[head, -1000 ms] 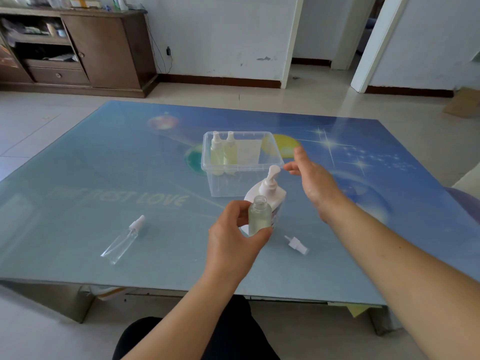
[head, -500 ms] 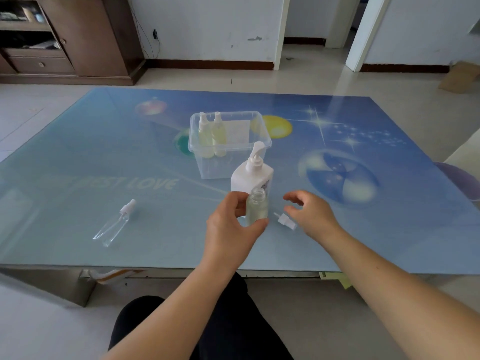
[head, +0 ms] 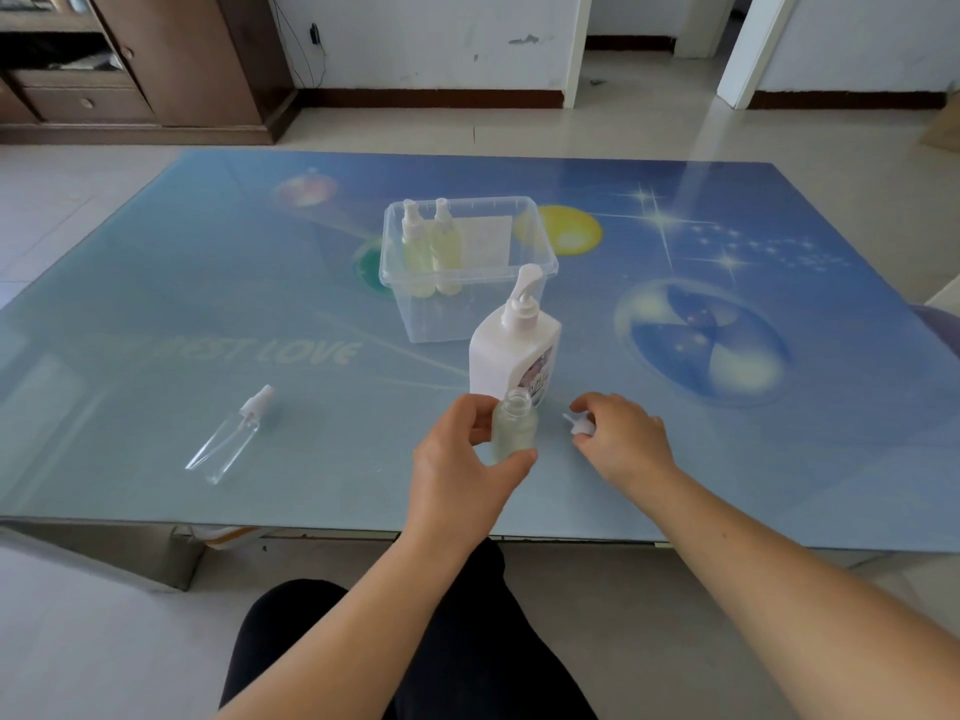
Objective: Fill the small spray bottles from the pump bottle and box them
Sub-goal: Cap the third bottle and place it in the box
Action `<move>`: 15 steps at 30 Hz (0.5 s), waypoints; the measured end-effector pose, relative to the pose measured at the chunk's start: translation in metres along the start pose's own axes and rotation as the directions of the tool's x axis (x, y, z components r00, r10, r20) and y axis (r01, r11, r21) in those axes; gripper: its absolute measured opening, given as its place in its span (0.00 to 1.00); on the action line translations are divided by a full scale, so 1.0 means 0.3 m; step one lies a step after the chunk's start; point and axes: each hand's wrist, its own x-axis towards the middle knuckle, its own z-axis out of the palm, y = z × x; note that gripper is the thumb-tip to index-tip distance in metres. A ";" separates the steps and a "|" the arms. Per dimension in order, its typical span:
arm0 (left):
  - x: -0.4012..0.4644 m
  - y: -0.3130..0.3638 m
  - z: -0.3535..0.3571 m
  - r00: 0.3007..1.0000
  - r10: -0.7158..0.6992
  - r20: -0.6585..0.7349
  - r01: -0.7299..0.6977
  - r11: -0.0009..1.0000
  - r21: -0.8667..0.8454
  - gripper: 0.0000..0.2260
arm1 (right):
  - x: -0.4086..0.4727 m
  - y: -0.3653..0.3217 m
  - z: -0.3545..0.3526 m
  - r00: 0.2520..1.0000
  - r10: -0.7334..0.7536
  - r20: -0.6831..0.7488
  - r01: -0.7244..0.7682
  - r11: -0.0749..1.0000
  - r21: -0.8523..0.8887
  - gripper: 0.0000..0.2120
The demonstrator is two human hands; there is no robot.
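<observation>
My left hand [head: 467, 465] grips a small uncapped spray bottle [head: 514, 426] filled with pale yellowish liquid, held upright just in front of the white pump bottle [head: 514, 350]. My right hand [head: 621, 439] pinches the loose white spray cap [head: 579, 424] that lies on the table to the right of that bottle. Behind the pump bottle stands a clear plastic box [head: 467, 267] with two filled, capped spray bottles [head: 431, 246] upright in its left end. An empty capped spray bottle [head: 231, 436] lies on its side at the left.
Everything stands on a blue glass table [head: 727, 459] with a printed space picture; its near edge runs just below my hands. My dark-clothed knee [head: 415, 641] shows under the edge. A wooden cabinet [head: 130, 65] stands at the back left on the tiled floor.
My right hand came down from the pump head to the table and closed its fingertips on the spray cap. The left hand kept holding the filled bottle in front of the pump bottle.
</observation>
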 end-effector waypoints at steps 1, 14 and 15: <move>0.001 -0.003 -0.001 1.000 -0.002 -0.002 0.002 1.000 0.000 0.15 | -0.007 -0.001 -0.007 1.000 -0.006 -0.012 0.007 0.997 0.079 0.17; -0.013 -0.019 -0.035 0.998 0.001 -0.056 0.003 0.998 0.067 0.16 | -0.182 -0.150 -0.209 0.944 -0.271 -0.185 0.291 0.427 0.856 0.13; -0.019 -0.020 -0.043 0.998 -0.002 -0.066 0.007 0.997 0.071 0.16 | -0.189 -0.163 -0.221 0.937 -0.296 -0.185 0.301 0.414 0.859 0.13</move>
